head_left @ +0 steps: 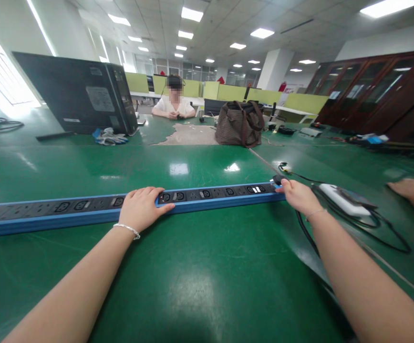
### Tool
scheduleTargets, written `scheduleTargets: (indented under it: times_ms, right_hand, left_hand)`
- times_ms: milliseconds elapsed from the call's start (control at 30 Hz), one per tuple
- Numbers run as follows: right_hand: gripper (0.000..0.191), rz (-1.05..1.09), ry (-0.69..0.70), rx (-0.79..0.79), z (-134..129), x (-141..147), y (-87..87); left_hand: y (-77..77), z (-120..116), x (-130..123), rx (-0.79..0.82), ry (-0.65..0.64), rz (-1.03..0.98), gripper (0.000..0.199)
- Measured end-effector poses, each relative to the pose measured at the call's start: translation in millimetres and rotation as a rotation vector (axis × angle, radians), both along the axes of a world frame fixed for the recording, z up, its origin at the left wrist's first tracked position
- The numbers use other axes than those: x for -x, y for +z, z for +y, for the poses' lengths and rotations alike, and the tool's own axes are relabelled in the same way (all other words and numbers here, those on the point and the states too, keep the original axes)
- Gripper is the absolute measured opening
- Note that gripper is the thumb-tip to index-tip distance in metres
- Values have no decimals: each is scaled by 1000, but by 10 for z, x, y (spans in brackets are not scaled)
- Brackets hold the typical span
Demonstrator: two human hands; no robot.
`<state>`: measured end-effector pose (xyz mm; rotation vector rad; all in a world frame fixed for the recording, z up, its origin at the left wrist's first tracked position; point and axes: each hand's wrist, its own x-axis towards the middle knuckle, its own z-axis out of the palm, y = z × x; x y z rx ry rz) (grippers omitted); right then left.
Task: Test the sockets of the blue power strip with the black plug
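Observation:
A long blue power strip with a black socket face lies across the green table. My left hand is wrapped over its middle, fingers on the far edge and thumb along the near side. At the strip's right end, my right hand has its fingers closed around a black plug, close against the end socket. A black cable runs down from beneath my right hand. Two small white marks show on the sockets near that end.
Coiled cable and a white power strip lie right of my right hand. Another person's hand rests at the right edge. Farther back are a computer case, gloves, a brown bag and a seated person.

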<state>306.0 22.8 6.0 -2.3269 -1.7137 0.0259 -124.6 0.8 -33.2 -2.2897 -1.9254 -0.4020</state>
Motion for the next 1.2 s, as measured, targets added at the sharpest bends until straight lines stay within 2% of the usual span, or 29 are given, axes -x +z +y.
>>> scheduleTargets:
  times_ms: [233, 333, 467, 567, 667, 867, 1200]
  right_hand:
    - [44, 66, 12, -7, -16, 59, -7]
    - [45, -12, 28, -18, -42, 125, -7]
    - [42, -93, 140, -99, -72, 292, -44]
    - [45, 16, 262, -150, -71, 439, -79]
    - [39, 127, 370, -114, -44, 593, -106]
    - [35, 104, 284, -111, 24, 833, -124]
    - [38, -35, 168, -26, -3, 1015, -62]
  left_hand:
    - [-4, 1, 7, -21, -10, 4, 64]
    - [-12, 9, 15, -30, -16, 12, 64]
    - [-19, 11, 17, -31, -19, 1, 63]
    - [-22, 7, 15, -34, -24, -14, 62]
    - [-22, 6, 16, -34, -22, -7, 62]
    - [-28, 11, 24, -35, -20, -5, 62]
    - [-39, 14, 27, -47, -19, 6, 63]
